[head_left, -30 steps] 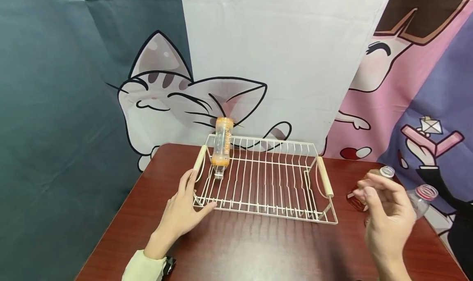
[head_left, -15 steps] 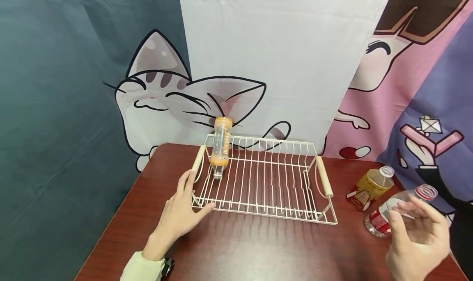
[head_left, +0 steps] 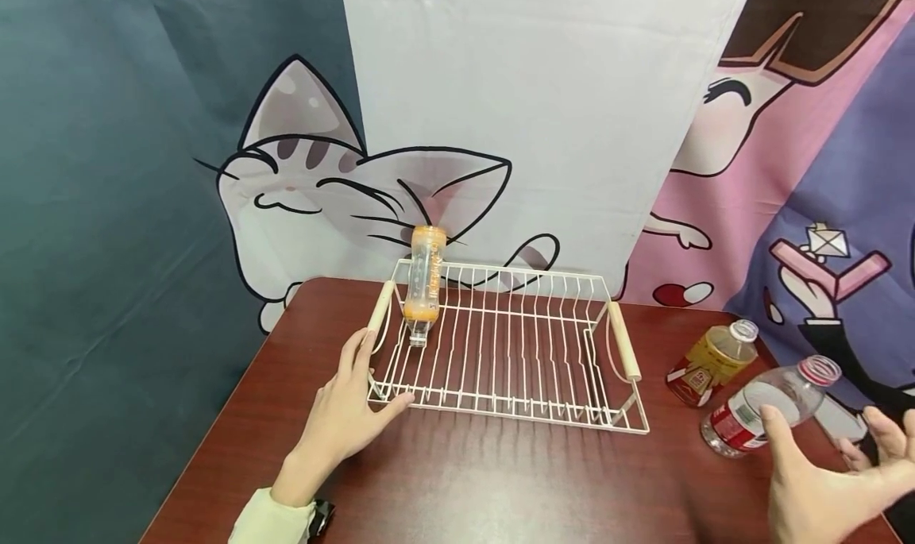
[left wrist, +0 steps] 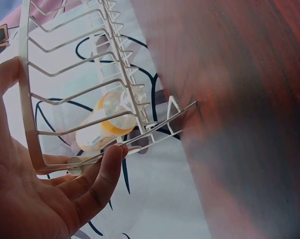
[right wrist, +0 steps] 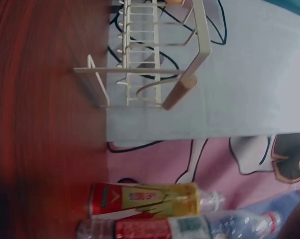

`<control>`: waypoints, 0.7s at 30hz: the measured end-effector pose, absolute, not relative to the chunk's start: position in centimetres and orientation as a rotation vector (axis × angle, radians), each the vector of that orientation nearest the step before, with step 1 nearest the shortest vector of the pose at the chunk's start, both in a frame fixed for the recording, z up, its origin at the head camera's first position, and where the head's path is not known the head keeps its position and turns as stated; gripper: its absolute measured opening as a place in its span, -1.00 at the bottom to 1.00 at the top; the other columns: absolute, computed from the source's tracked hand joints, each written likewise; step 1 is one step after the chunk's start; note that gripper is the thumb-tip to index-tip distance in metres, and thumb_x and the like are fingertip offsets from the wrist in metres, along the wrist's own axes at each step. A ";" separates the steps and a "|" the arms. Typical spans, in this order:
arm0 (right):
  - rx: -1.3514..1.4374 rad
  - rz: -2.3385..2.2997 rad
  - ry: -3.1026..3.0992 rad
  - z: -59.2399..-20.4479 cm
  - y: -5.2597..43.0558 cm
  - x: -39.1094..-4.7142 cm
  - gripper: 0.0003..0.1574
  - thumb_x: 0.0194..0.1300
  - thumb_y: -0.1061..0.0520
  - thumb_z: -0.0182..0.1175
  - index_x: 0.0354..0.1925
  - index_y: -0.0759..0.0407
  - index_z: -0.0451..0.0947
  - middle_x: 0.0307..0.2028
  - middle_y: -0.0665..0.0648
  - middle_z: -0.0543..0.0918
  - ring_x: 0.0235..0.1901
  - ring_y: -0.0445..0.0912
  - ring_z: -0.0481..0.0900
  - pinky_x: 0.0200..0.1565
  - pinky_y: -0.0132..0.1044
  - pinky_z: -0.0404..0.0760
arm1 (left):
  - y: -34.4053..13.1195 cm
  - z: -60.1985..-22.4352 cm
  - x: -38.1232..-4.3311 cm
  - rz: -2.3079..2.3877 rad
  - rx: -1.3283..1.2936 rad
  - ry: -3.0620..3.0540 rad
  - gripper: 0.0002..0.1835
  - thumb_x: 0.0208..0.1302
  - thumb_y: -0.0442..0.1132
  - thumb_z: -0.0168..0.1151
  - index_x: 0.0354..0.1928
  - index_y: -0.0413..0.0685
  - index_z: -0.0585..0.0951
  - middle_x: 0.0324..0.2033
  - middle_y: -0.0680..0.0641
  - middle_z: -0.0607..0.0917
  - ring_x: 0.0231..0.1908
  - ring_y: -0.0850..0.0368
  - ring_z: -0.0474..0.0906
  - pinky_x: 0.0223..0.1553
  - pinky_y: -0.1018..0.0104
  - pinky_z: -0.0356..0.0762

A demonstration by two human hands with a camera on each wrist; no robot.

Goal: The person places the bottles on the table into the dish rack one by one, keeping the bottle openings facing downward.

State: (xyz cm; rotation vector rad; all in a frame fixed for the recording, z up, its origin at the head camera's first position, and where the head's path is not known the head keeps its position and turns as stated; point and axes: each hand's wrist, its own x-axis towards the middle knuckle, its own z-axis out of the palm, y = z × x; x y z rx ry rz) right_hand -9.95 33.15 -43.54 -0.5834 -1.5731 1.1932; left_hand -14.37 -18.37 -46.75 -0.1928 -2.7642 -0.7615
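Currently, your left hand (head_left: 337,413) rests, fingers extended, on the near-left corner of the wire rack (head_left: 624,343); your right hand (head_left: 829,484), thumb and fingers spread, hangs near the red-labelled bottle (head_left: 738,422) on the counter (head_left: 500,488).

I log the left sleeve (head_left: 268,520) as pale cream with a faint yellow-green cast, its surface plain and softly creased. Against that sleeve's thumb-side edge I find a wrist piece (head_left: 322,518): black, small, angular, with a slight sheen; finer detail is too small for me to read. Beyond the sleeve, the left hand (head_left: 346,417) is bare and slim. Well apart from the sleeve, the right hand (head_left: 825,484) is likewise bare, partly cropped in my head view.
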 end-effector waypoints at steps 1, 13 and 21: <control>-0.626 1.212 -1.616 -43.7 33.5 -10.1 0.27 0.23 0.25 0.66 0.69 -0.04 0.17 0.46 -0.12 0.39 0.42 -0.30 0.27 0.25 -0.51 0.14 | -18.4 -46.8 -14.4 -0.758 -0.193 -2.764 0.25 0.27 0.36 0.53 0.78 -0.03 0.12 0.67 -0.04 0.18 -0.15 -0.20 0.75 -0.15 -0.27 0.70; -0.702 1.781 -1.633 -46.3 37.6 -11.9 0.33 0.12 0.51 0.59 0.67 -0.14 0.25 0.31 -0.13 0.50 0.32 -0.27 0.42 0.20 -0.63 0.33 | -18.3 -46.9 -14.3 -0.755 -0.194 -2.777 0.25 0.28 0.37 0.52 0.78 -0.04 0.11 0.68 -0.05 0.18 -0.09 -0.25 0.78 -0.12 -0.32 0.70; -0.788 1.820 -1.747 -47.5 38.3 -12.7 0.12 0.24 0.45 0.56 0.60 -0.09 0.34 0.09 -0.20 0.56 -0.01 -0.34 0.52 -0.15 -0.75 0.49 | -18.3 -46.7 -14.3 -0.737 -0.191 -2.755 0.25 0.26 0.33 0.56 0.77 -0.07 0.13 0.67 -0.05 0.19 -0.14 -0.25 0.77 -0.15 -0.29 0.71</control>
